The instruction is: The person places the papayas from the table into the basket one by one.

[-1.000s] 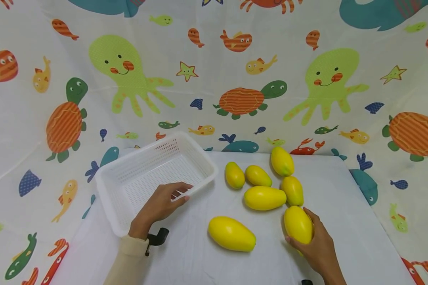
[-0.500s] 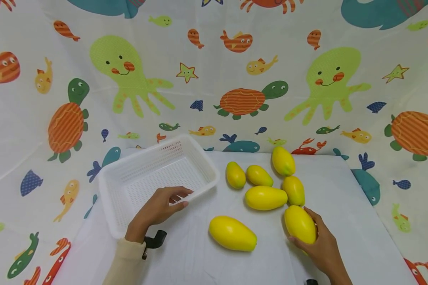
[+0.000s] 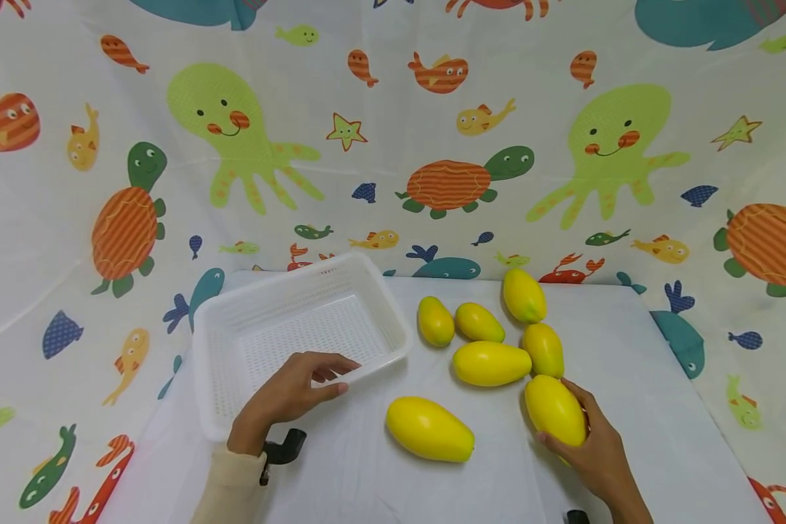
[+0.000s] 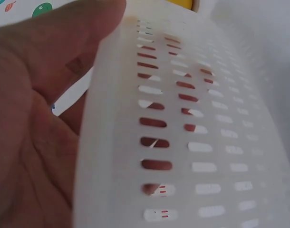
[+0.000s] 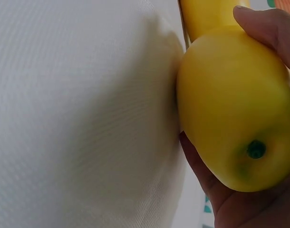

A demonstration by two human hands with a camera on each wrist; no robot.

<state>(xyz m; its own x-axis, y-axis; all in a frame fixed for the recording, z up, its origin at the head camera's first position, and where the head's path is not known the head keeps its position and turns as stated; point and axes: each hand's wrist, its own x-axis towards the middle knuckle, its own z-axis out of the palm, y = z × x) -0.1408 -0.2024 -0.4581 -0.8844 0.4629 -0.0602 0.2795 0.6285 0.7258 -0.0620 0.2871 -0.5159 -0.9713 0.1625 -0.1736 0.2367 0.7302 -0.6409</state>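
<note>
My left hand [image 3: 295,389] holds the near rim of a white perforated plastic basket [image 3: 236,309], with fingers inside and thumb outside. In the left wrist view the fingers show through the slots of the basket wall [image 4: 216,156]. On the right, my right hand [image 3: 596,451] grips a smooth yellow papaya [image 3: 555,410], thumb on its near side and fingers round the far side. Its dark stem spot faces the right wrist camera on the papaya [image 5: 226,104]. This fruit lies close to the white cloth, next to another papaya [image 3: 544,351]. No fruit shows inside the basket.
A large papaya [image 3: 430,429] lies alone between the hands. Several more, including a sideways papaya [image 3: 491,364] and one papaya [image 3: 524,296] at the back edge, are grouped right of the basket. A sea-animal printed curtain [image 3: 367,145] hangs behind the white-covered table [image 3: 642,364].
The basket has shifted a little to the right and nearer, with my left hand on its rim. My right hand keeps its hold on the papaya, which has hardly moved.
</note>
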